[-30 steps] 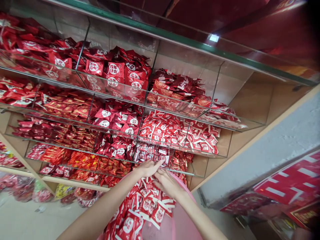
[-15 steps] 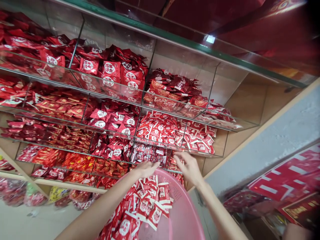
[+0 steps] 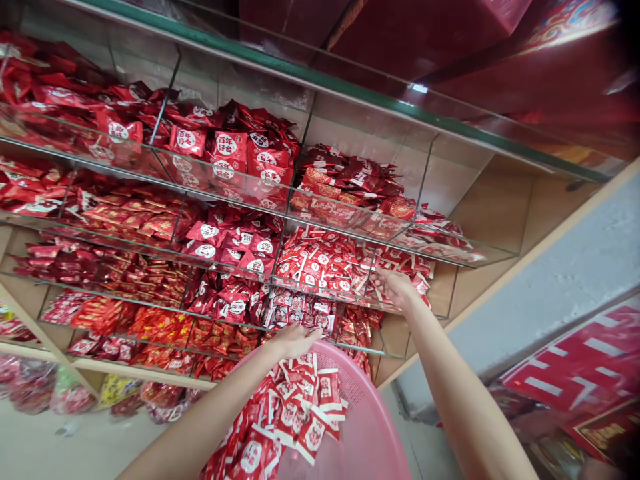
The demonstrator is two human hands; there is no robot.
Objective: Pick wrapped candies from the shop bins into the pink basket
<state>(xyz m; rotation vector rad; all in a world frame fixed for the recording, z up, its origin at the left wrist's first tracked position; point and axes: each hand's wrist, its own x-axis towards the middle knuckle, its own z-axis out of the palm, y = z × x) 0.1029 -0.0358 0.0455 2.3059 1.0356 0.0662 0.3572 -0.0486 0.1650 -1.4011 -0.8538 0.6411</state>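
The right hand (image 3: 397, 288) reaches up just right of the frame's centre, into a glass compartment heaped with small red-and-white sachets (image 3: 320, 263). Its fingers lie loosely apart among them, and whether they pinch one cannot be told. The left hand (image 3: 293, 340) rests lower, at centre bottom, on the far rim of a pink basket (image 3: 370, 427). Its fingers are laid together and point right; a grip on the rim cannot be made out. In the basket lies a pile of loose packets (image 3: 295, 413) of the same kind, red with white ends and a small round white mark whose print is too small to read.

The glass shelves (image 3: 450, 167) fill the left and middle of the frame. In the upper left sit larger red packs (image 3: 227, 143) with white circles holding red Chinese characters, seemingly 百年好合. At lower right hangs a red sign (image 3: 575, 367) with broad white strokes
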